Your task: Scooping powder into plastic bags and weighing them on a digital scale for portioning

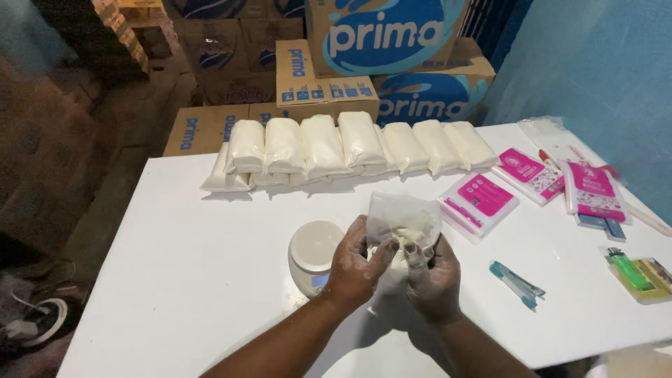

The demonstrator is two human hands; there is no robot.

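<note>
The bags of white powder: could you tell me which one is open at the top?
The clear bag held in the left hand and right hand; its top gapes, while the filled bags lie closed in a row.

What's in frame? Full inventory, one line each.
table: one, white, fills the foreground
filled bags: about a dozen, cream powder, rowed along the far edge
kitchen scale: one, white, centre, left of the hands
pink packs: three, pink and white, right side
lighter: one, green, far right
small tool: one, teal, right of the hands
cardboard boxes: several, brown and blue, stacked behind the table
clear bag: one, powder inside, held by both hands
left hand: dusted white, gripping the bag
right hand: dusted white, fingers pinching the bag
</note>
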